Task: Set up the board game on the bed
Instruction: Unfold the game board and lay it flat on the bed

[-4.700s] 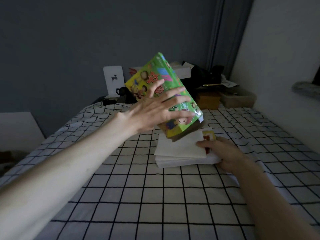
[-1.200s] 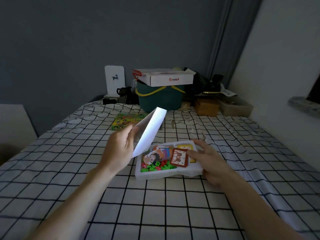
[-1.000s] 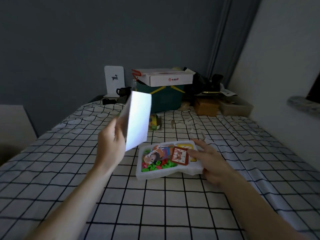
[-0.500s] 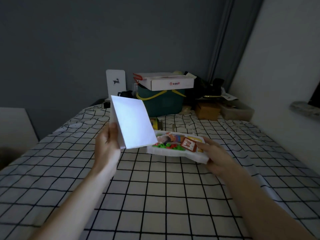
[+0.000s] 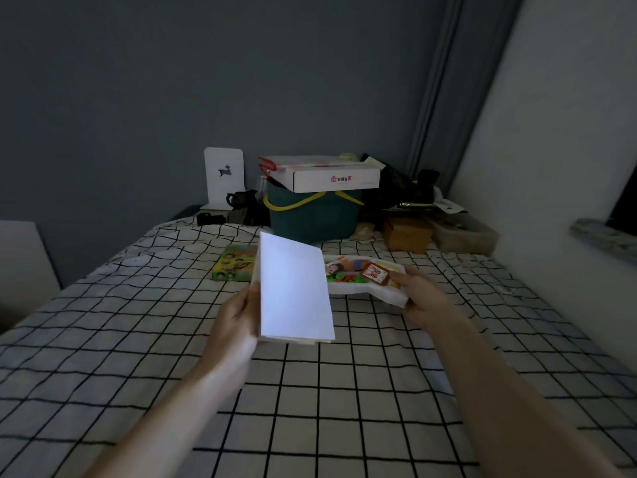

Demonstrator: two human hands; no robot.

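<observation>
Item: folded game board [image 5: 294,293], white, back face toward me. My left hand [image 5: 238,320] is gripping it along its left edge, fingers tucked behind, thumb on the near face, holding it tilted above the bed [image 5: 144,339], at 12 o'clock from my wrist.

Item: white insert tray [image 5: 375,292], holding green pieces [image 5: 344,278], picture cards [image 5: 339,267] and a red-backed card deck [image 5: 375,273]. My right hand [image 5: 425,298] is holding its near right corner, fingers curled under, thumb on the rim; the tray is lifted and tilting, sitting at 3 o'clock from the board.

Item: box lid [image 5: 236,263], green and yellow, lying flat on the bed at 10 o'clock from the board.

Item: green basket [image 5: 312,215] with a white carton [image 5: 331,175] on top, among clutter beyond the bed's far end at 12 o'clock.

Handling note: I am judging the step in hand to be clearing the tray aside and opening the board. To do it well, I would be keeping the tray level so loose pieces are not sliding out, setting it down toward 2 o'clock, then bringing both hands to the board and unfolding it flat on the open bedding near me. The soft cover may let it rock.
</observation>
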